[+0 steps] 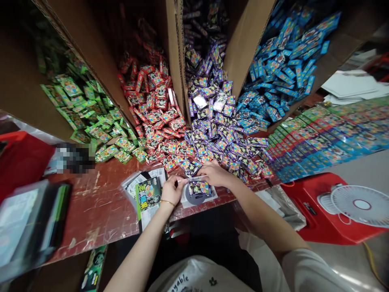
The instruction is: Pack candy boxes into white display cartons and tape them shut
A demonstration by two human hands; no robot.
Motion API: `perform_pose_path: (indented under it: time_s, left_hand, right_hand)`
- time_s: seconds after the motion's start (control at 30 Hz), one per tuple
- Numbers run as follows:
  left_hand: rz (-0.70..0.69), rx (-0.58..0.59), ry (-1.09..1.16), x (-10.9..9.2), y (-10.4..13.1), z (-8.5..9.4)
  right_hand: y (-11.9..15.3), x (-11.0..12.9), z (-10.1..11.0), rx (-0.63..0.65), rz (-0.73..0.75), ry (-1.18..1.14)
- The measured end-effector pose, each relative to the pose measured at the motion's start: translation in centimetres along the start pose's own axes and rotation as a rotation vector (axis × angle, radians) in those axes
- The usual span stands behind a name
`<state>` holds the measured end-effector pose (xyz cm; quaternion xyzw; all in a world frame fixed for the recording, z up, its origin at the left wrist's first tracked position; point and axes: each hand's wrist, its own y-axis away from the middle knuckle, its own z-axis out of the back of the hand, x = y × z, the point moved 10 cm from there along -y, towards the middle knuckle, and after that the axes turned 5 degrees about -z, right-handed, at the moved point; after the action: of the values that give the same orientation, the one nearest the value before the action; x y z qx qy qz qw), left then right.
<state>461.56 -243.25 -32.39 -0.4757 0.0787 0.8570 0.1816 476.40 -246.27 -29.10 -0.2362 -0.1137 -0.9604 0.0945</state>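
A white card with a dark round print lies at the table's front edge, apparently in a clear sleeve. On top of it rests a purple candy packet. My left hand has its thumb and fingers closed at the upper left edge of this clear sleeve. My right hand is bent over the sleeve's upper right edge, thumb at the edge and fingertips by the purple packets; its grip is partly hidden. Left of my left hand lie printed bags with a green and black card.
Cardboard dividers separate heaps of green packets, red packets and blue packets. Filled rows of packets lie at right. A white fan sits on a red stool. Stacked sleeves stand at left.
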Motion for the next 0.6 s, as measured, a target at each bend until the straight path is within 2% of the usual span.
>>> perform_pose_path:
  time_s: [0.37, 0.6]
  left_hand:
    - [0.123, 0.102, 0.323, 2.2, -1.2, -1.7]
    - [0.130, 0.081, 0.393, 2.6, -1.1, -1.8]
  right_hand:
    - [-0.9, -0.7, -0.8, 0.042, -0.111, -0.039]
    - [-1.3, -0.5, -0.2, 0.100, -0.119, -0.042]
